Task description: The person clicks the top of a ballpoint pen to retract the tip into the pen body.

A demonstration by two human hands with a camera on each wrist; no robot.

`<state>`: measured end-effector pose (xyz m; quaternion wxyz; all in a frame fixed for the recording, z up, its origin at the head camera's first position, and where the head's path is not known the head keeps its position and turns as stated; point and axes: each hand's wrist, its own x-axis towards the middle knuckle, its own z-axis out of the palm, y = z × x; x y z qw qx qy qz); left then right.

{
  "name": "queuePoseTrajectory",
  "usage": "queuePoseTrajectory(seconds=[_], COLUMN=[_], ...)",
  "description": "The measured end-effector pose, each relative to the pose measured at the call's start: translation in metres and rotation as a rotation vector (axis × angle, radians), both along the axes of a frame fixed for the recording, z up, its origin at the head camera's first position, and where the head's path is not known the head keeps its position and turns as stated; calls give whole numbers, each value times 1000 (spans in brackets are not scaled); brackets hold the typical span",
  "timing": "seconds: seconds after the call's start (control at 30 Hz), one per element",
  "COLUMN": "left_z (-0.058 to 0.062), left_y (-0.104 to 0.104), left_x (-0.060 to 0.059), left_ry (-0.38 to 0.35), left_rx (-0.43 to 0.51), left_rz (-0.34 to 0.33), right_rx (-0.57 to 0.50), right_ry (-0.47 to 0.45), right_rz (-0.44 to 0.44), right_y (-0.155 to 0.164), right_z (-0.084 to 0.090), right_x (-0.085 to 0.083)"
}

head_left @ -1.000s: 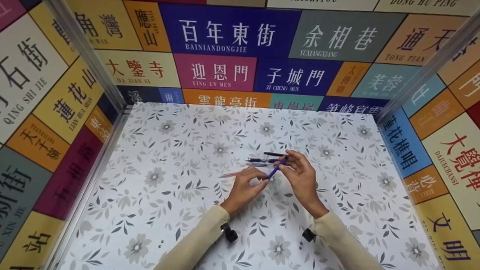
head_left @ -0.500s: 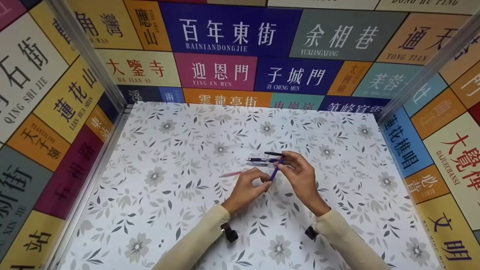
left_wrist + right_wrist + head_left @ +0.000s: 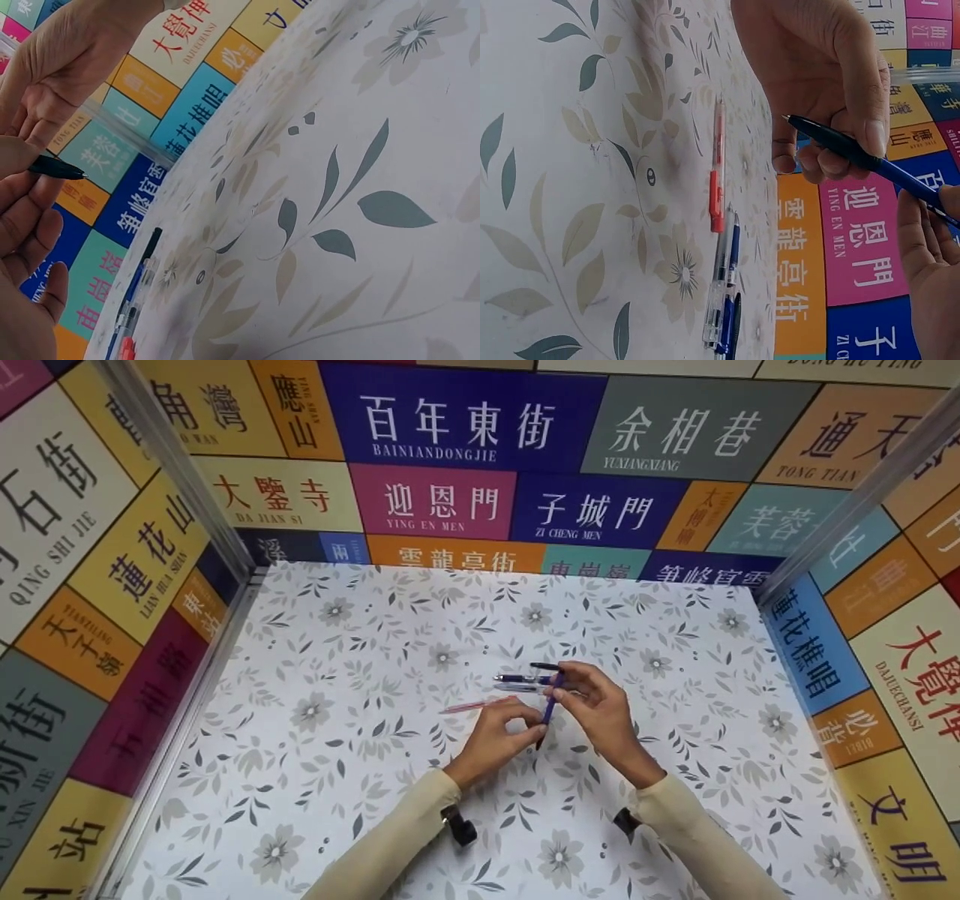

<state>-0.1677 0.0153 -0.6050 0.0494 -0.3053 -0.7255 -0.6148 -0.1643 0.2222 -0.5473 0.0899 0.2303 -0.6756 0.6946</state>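
Observation:
A blue pen [image 3: 550,706] with a black grip section is held between both hands above the table. My left hand [image 3: 499,731] pinches it near its tip end, with the thumb [image 3: 874,135] lying on the barrel where black meets blue. The bare writing tip [image 3: 786,117] pokes out past those fingers. My right hand [image 3: 600,705] pinches the other end of the pen, which its fingers partly hide in the right wrist view. Just beyond the hands lie a black pen [image 3: 545,666], a dark blue pen [image 3: 514,679] and a clear-barrelled pen [image 3: 517,688].
A red pen [image 3: 718,172] with a clear front lies left of the others, partly behind the left hand in the head view. The white table [image 3: 360,795] has a grey leaf and flower pattern. Panels with coloured street signs [image 3: 435,502] enclose its back and sides.
The blue pen has swung from a slant to nearly upright in the head view, and its dark tip now shows below the left fingers. The right fingers have shifted slightly left.

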Motion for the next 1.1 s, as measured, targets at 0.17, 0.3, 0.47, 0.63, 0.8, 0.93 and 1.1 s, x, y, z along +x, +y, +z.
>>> queuePoseTrajectory(seconds=[0.17,0.3,0.47,0.63,0.8,0.93,1.1], left_z=[3,5,9,13,17,18,15], left_y=[0,0,1,2,3,2,1], left_x=[1,3,5,8,10,11,10], left_ry=[-38,-58,-44,-32,-37,-50,-59], left_rx=[3,23,30,26,39,45,46], left_rz=[-3,11,27,43,39,47,45], right_rx=[54,96,107,115,124,124,125], right_ry=[-6,-15,-24,-32,-41,-47,-45], right_rz=[19,52,60,56,53,44,40], right_y=[2,4,4,3,1,0,0], right_z=[3,4,6,9,12,14,13], right_x=[1,1,2,3,3,4,4])
